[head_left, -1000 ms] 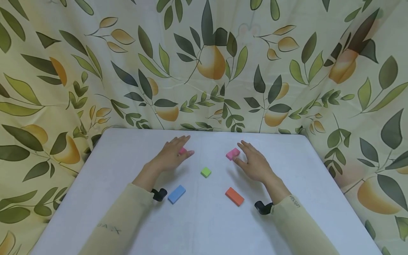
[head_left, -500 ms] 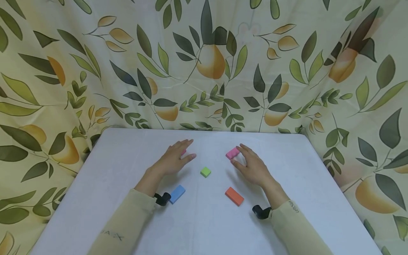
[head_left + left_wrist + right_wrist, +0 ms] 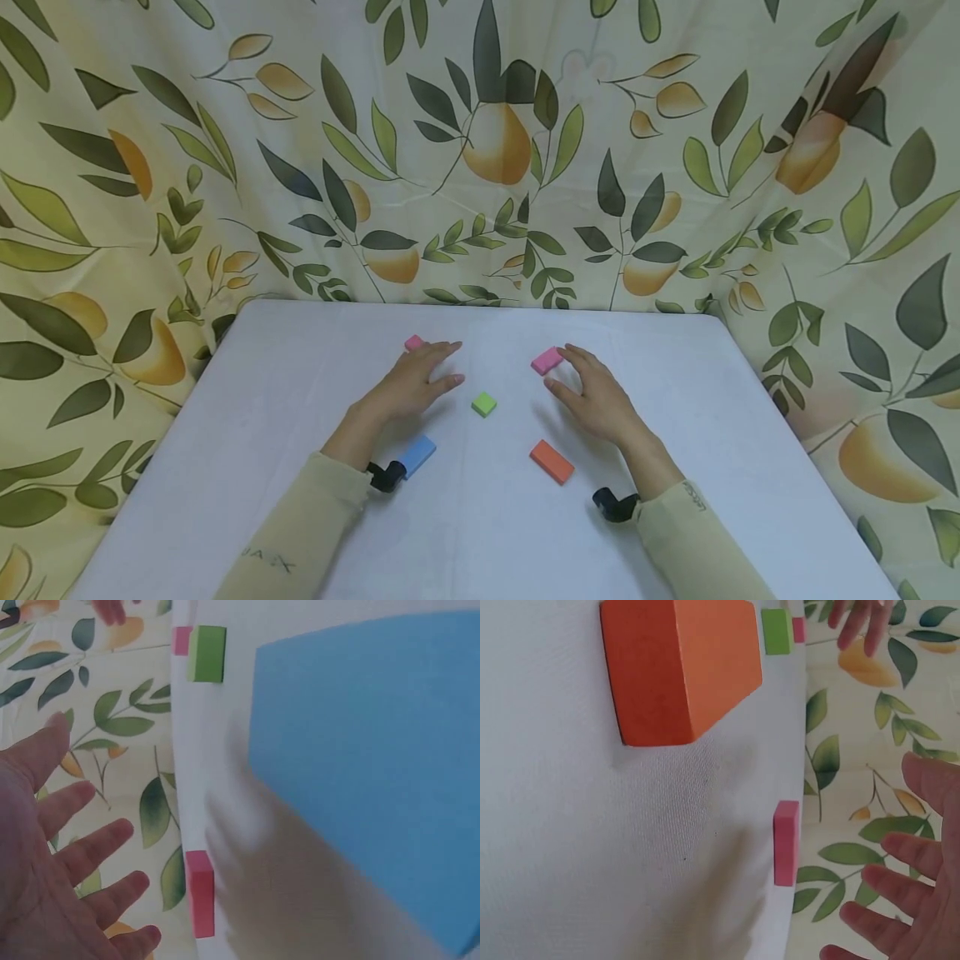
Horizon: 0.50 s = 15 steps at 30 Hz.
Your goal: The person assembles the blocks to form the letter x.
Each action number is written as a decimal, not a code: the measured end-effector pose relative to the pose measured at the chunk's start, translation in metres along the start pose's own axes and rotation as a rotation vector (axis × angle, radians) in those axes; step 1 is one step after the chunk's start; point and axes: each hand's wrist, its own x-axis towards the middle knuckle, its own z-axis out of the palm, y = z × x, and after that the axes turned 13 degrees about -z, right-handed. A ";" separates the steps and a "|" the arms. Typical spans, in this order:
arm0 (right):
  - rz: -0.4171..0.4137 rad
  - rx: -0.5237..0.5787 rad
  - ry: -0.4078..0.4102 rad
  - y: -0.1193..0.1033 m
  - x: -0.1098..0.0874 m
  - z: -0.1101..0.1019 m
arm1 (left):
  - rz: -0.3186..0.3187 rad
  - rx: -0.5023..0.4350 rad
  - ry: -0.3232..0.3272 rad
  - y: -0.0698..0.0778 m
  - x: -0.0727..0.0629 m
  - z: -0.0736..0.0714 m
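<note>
My left hand (image 3: 408,383) hovers over the table with its fingers spread and holds nothing. Just beyond it, partly covered, lies a pink block (image 3: 413,342); a blue block (image 3: 420,455) sits near that wrist. On the other side my right hand (image 3: 598,398) hangs in the air, fingers apart, also holding nothing. Close to its fingertips is a second pink block (image 3: 547,361), and an orange block (image 3: 552,462) lies nearer to me. Between the hands rests a small green block (image 3: 484,405). Both wrist views show the left palm (image 3: 37,877) and right palm (image 3: 934,892) off the table.
A white table (image 3: 480,533) carries all the blocks, spaced apart. Behind it and along both sides hangs a curtain (image 3: 495,217) with leaves and fruit. Each wrist wears a small black camera, the left camera (image 3: 387,477) overlapping the blue block in the head view.
My left hand has shifted right and a little toward me, so the left pink block shows past it. My right hand has drawn slightly nearer to me. The blocks stay where they were.
</note>
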 end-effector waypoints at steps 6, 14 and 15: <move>0.028 0.030 0.003 -0.002 -0.004 0.002 | -0.060 -0.037 -0.027 0.001 -0.002 0.009; 0.050 0.070 0.005 -0.007 -0.012 0.004 | -0.055 -0.068 -0.052 0.000 -0.008 0.016; 0.051 0.072 0.003 -0.008 -0.013 0.004 | -0.053 -0.071 -0.055 -0.001 -0.008 0.017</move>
